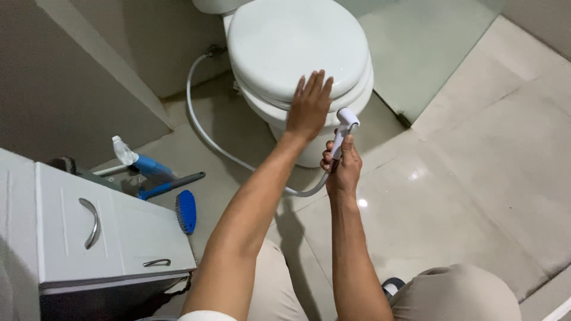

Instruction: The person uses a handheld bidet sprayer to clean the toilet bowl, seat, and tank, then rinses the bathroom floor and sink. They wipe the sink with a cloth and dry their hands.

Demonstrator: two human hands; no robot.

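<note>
A white toilet (279, 35) stands ahead with its lid down. My left hand (308, 107) rests flat on the front edge of the lid, fingers together and pointing away from me. My right hand (342, 166) grips a white hand-held bidet sprayer (344, 122), its head pointing up toward the toilet's front rim. The sprayer's white hose (205, 128) loops across the floor to a fitting on the wall left of the toilet.
A white cabinet (119, 232) with curved metal handles stands at the left. Beside it lie a blue brush (186, 211) and a blue-handled tool with a clear head (143, 163). A glass panel (416, 47) stands to the toilet's right. The floor is pale glossy tile.
</note>
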